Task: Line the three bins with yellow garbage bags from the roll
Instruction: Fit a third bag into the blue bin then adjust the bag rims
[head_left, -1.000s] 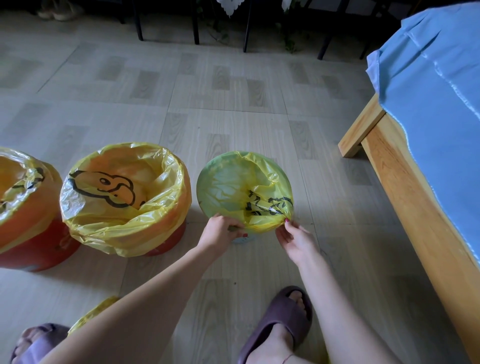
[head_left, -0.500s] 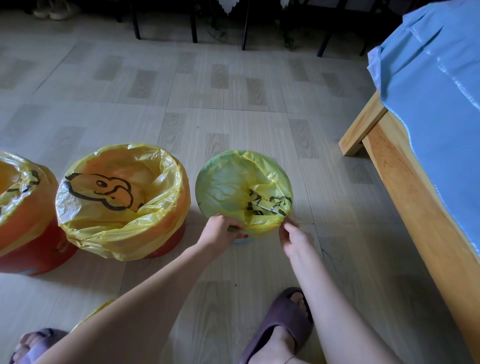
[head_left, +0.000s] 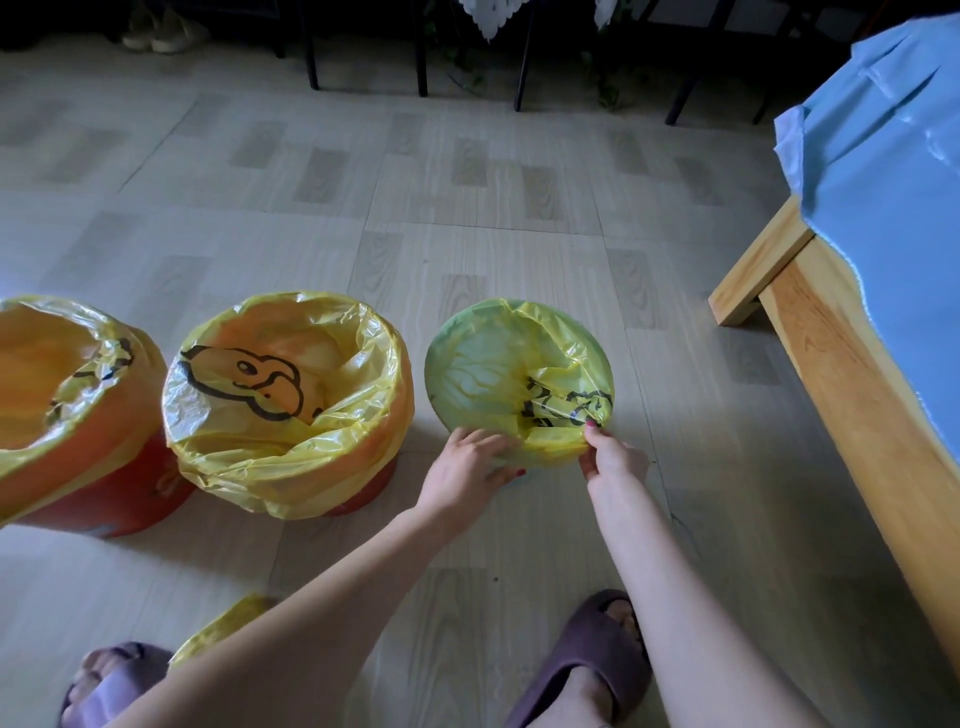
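Three bins stand in a row on the floor. The left red bin (head_left: 104, 499) and the middle red bin (head_left: 363, 493) each carry a yellow bag folded over the rim; the middle bag (head_left: 280, 395) shows a black duck print. A yellow bag (head_left: 498, 374) covers the small right bin, whose body is almost hidden. My left hand (head_left: 467, 467) grips that bag's near edge at the rim. My right hand (head_left: 610, 457) pinches the bag's bunched printed part at the near right rim. The yellow bag roll (head_left: 223, 629) peeks out by my left arm.
A wooden bed frame (head_left: 852, 395) with a blue sheet (head_left: 883, 166) stands close on the right. Dark chair legs (head_left: 421, 57) line the far side. My feet in purple slippers (head_left: 587, 660) are at the bottom. Bare floor lies beyond the bins.
Both hands stayed on the small bin's bag. My right hand slid right along the near rim, and the view shifted right so the left bin shows more.
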